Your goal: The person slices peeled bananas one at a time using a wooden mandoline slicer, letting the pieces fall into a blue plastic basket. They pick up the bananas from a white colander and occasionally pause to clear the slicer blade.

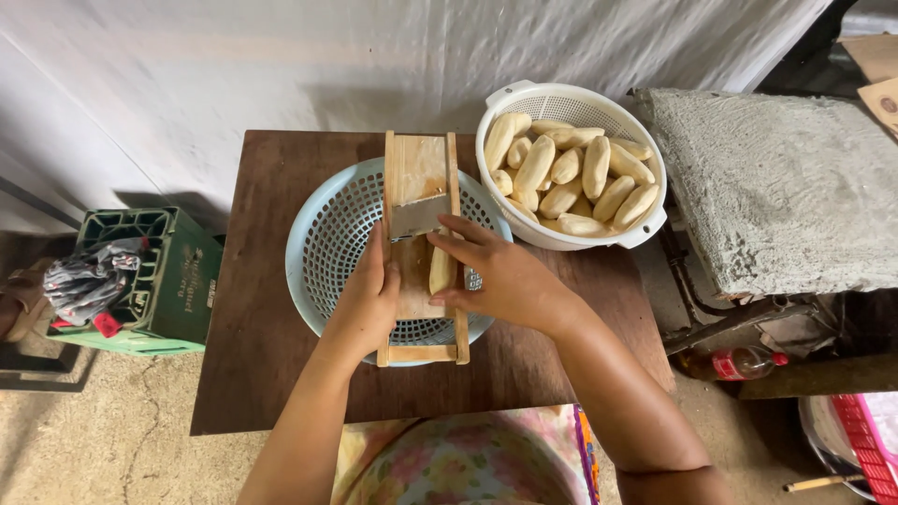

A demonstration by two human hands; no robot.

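A wooden slicer board with a metal blade (418, 201) lies across a pale blue perforated basket (327, 248) on a dark wooden table (262, 309). My left hand (367, 301) grips the board's left rail. My right hand (500, 276) presses a peeled, pale yellow banana (440, 271) lengthwise on the board, just below the blade. A white colander (571, 108) full of several peeled bananas (571, 173) stands at the table's back right, touching the blue basket.
A green plastic crate (164, 281) with a crumpled cloth on it stands to the left of the table. A rough concrete slab (776, 187) lies to the right, a plastic bottle (739, 363) beneath it. A white sheet hangs behind.
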